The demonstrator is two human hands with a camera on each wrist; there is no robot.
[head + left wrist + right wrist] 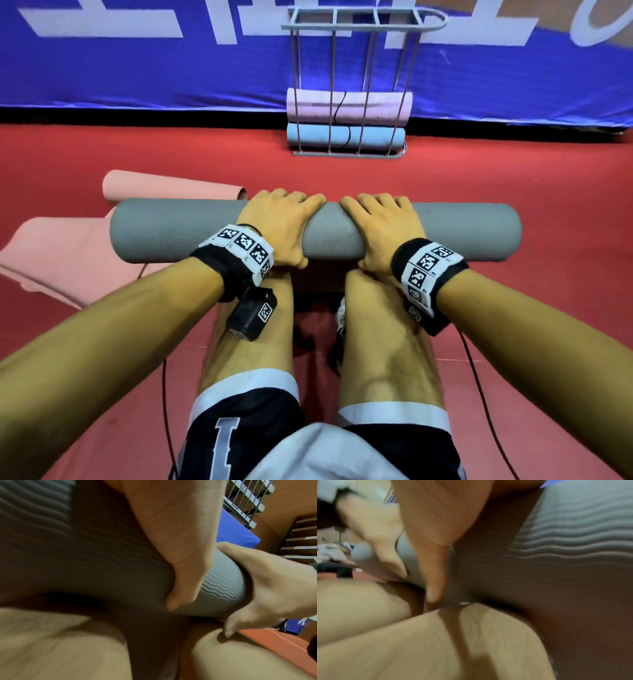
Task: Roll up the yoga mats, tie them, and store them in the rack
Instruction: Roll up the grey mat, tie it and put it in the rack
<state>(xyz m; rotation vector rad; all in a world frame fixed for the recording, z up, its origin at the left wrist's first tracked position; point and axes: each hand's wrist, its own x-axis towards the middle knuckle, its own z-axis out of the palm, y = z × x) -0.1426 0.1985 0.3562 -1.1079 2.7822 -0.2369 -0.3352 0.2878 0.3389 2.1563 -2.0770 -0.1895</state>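
A grey yoga mat [462, 233] lies rolled up across the red floor, right in front of my knees. My left hand [281, 222] and right hand [380, 228] grip its middle side by side, with fingers curled over the top and thumbs on the near side. The left wrist view shows my left thumb [181, 574] pressed into the ribbed grey mat [223, 588], and my right hand [274, 588] wrapped round it. A grey wire rack [342, 155] stands ahead against the wall, holding a tied pink roll [376, 106] above a tied blue roll [373, 137].
A pink mat [68, 253] lies partly unrolled on the floor at the left, its rolled end [171, 185] just behind the grey roll. A blue banner [137, 68] closes off the far side. Thin black cables [479, 377] run along the floor beside my legs.
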